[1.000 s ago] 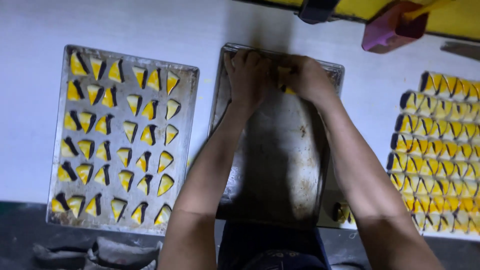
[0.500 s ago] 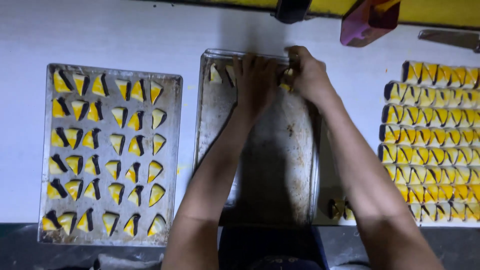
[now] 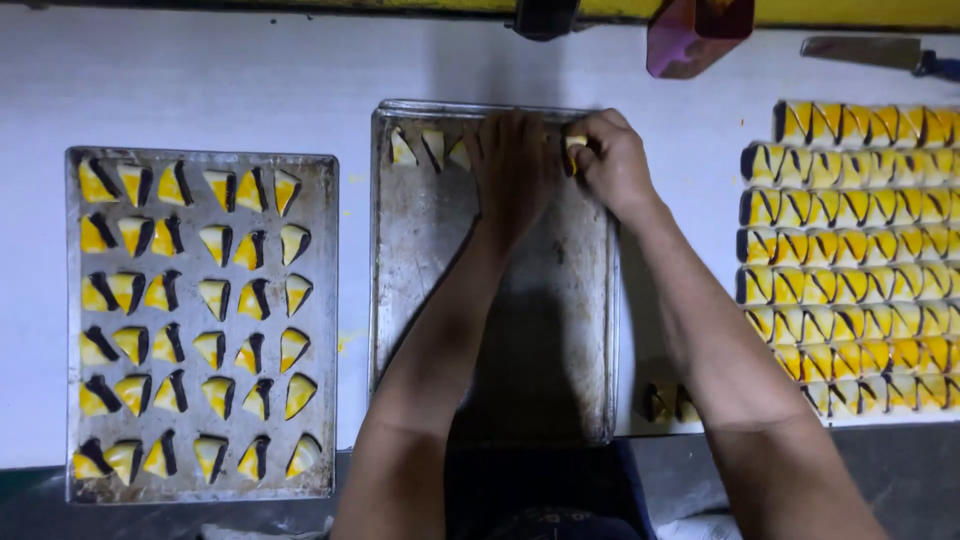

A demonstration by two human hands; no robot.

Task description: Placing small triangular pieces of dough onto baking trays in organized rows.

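Triangular yellow pastry pieces point(image 3: 432, 148) lay in a row along the far edge of the middle metal tray point(image 3: 480, 330). Right hand point(image 3: 612, 160) pinched another piece point(image 3: 574, 146) with closed fingers; left hand point(image 3: 514, 165) rested flat beside it, fingers hidden. A filled tray point(image 3: 330, 320) sat left.

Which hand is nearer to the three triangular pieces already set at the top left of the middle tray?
Left. The left hand lies just right of the three triangular pieces on the middle tray; the right hand sits farther right, holding a yellow piece.
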